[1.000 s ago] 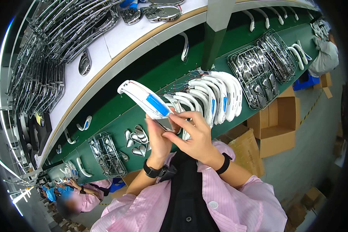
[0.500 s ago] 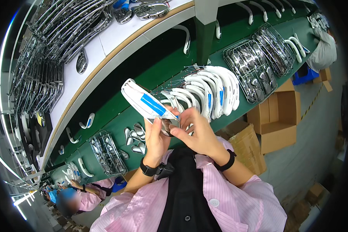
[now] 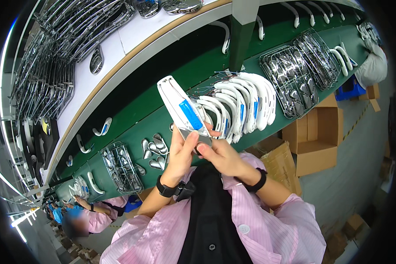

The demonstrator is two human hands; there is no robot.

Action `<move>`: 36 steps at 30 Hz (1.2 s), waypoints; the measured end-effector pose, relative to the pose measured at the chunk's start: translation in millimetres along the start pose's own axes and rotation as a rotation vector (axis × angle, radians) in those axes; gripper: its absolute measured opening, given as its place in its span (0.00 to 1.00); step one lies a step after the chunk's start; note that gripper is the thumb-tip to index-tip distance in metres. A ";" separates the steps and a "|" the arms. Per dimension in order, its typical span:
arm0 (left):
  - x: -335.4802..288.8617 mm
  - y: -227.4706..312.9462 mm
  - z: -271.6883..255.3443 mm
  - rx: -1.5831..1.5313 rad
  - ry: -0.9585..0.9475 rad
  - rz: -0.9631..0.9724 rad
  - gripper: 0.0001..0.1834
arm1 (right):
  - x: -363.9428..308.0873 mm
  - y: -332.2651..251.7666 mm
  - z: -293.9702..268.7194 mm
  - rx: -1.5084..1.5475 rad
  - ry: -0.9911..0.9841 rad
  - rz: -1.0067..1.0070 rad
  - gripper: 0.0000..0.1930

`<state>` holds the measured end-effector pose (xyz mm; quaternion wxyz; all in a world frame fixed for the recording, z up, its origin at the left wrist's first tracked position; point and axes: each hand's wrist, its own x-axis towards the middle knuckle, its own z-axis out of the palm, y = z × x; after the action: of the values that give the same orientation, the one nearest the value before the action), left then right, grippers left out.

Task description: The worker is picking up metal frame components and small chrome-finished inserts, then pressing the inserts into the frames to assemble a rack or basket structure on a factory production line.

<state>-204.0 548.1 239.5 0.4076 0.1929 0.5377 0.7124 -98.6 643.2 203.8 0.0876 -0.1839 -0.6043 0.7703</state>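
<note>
In front of my chest I hold a white plastic housing (image 3: 172, 97), tilted with its far end up and to the left. A blue wrapped block (image 3: 191, 115), perhaps a battery, lies inside it. A shiny metal-looking piece (image 3: 203, 139) sits at the near end. My left hand (image 3: 180, 152) is closed round the near end, thumb on top. My right hand (image 3: 226, 157) pinches the same end from the right, thumb pressed at the metal piece; its other fingers are partly hidden behind. Just beyond, a row of curved white housings (image 3: 266, 99) with thin wires stands on the green bench.
Wire baskets of chrome parts (image 3: 290, 79) stand at right, with another wire basket (image 3: 122, 169) at left. Loose silvery covers (image 3: 156, 147) lie near my left hand. A raised white shelf (image 3: 114, 53) carries chrome parts. An opened cardboard box (image 3: 317, 160) is on the right; a co-worker (image 3: 81, 222) sits lower left.
The housing has swung more upright and shifted right. My left thumb has slid onto the metal piece, and my right fingers have closed in round the near end.
</note>
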 end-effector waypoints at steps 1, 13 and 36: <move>0.2 -2.2 -1.4 0.107 0.039 0.038 0.27 | 2.3 -6.5 -9.4 -0.135 -0.129 0.156 0.19; -5.6 19.6 7.3 -0.207 -0.017 -0.118 0.28 | 7.5 -38.2 2.1 -0.134 0.270 -0.391 0.10; 173.2 -109.9 -214.5 0.675 0.114 -0.456 0.20 | 67.1 192.2 89.3 -0.951 -0.081 0.205 0.23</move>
<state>-418.7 563.9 35.2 0.4385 0.1520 0.7919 0.3968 -178.1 538.0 24.8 -0.1060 -0.2319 -0.8710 0.4200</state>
